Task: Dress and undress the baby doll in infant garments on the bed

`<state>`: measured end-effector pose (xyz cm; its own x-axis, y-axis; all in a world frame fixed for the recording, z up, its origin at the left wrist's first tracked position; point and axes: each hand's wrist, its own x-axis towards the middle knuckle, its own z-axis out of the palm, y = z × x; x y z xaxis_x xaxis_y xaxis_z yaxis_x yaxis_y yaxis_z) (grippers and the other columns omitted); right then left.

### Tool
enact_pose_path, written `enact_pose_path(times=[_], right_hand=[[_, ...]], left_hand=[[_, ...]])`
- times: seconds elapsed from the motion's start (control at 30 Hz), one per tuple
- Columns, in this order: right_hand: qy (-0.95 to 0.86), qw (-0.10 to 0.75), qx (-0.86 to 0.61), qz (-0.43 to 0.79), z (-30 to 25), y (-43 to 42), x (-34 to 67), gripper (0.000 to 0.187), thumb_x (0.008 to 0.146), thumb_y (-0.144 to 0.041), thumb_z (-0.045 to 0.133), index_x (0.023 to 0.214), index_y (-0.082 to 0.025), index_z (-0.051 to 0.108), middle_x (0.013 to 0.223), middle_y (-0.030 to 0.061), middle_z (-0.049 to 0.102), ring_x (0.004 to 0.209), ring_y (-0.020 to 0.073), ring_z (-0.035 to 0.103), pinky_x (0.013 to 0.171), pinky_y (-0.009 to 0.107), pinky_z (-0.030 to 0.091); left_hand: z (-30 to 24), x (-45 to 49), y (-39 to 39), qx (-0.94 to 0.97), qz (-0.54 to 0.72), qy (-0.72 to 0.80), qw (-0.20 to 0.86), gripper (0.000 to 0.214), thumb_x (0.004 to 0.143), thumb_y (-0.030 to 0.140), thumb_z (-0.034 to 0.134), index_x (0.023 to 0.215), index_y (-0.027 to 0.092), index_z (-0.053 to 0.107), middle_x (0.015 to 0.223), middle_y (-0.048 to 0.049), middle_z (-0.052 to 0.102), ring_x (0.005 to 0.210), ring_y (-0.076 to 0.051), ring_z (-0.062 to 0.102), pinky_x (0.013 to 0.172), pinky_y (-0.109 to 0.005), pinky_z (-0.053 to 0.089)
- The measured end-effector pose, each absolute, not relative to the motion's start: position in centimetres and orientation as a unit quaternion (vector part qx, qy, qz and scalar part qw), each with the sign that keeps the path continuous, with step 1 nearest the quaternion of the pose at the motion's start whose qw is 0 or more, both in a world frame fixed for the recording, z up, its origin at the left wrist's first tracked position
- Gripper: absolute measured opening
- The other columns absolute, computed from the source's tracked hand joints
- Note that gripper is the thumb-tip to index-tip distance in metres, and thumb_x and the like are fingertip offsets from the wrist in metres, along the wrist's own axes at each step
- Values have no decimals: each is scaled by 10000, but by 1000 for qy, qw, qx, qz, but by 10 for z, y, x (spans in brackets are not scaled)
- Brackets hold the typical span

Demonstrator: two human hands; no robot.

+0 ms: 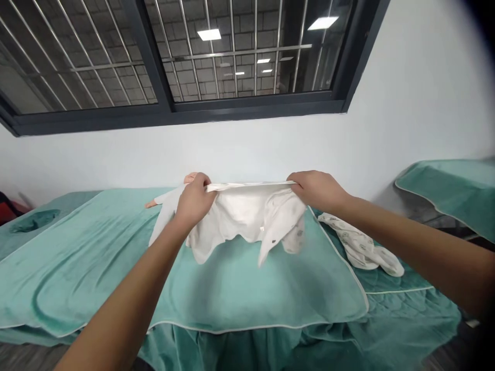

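Both my hands hold up a small white garment (247,216) by its top edge, stretched flat between them above the bed. My left hand (194,198) is closed on the left corner and my right hand (315,188) is closed on the right corner. The cloth hangs down with a sleeve dangling at its lower right. Behind the garment lies a baby doll (170,198) in white, with only its head and one arm showing to the left of my left hand.
A green towel (96,257) with white piping covers the massage bed. A second white patterned garment (361,245) lies crumpled on the right side. Another green-covered bed (448,190) stands at far right. A white wall and barred window are behind.
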<state>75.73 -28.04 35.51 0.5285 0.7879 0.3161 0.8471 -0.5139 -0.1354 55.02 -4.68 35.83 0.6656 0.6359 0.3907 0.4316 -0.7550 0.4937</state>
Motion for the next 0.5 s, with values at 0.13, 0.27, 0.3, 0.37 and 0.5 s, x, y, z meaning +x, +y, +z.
enact_pose_path(times=[0.13,0.27,0.3,0.37,0.5], right_hand=[[-418,290,-859,-52,322,-302,770,289,867,-224,420,996,-242,678,972,16,716,834,173,616,671,257,399],[-370,407,-835,-20,298,-313,788,284,857,-302,497,1044,-233,700,1045,29,716,913,185,632,749,268,446],[-354,422,-834,-16,295,-313,795,296,849,-338,528,1056,-226,707,1055,42,716,921,194,635,757,276,453],[-328,428,-842,-5,292,-309,811,355,819,-414,589,1081,-211,718,1059,68,719,901,209,642,741,287,461],[-337,360,-870,26,280,-286,850,363,810,-446,601,1036,-194,732,1030,74,731,862,208,648,709,278,456]], left_hand=[[334,539,-30,864,229,305,330,335,819,506,559,947,201,606,1008,-55,702,968,-275,624,807,-345,453],[320,528,-20,844,193,329,376,460,772,574,590,1023,191,624,1058,-77,702,987,-291,632,795,-354,470],[319,528,-17,845,179,326,384,477,762,582,595,1029,188,625,1060,-79,702,988,-292,633,787,-351,474],[318,533,-10,850,154,320,390,492,742,590,612,1017,182,631,1049,-78,703,982,-291,636,770,-341,477],[302,564,17,864,96,338,362,461,736,588,626,970,191,634,1017,-68,710,931,-282,657,733,-324,473]])
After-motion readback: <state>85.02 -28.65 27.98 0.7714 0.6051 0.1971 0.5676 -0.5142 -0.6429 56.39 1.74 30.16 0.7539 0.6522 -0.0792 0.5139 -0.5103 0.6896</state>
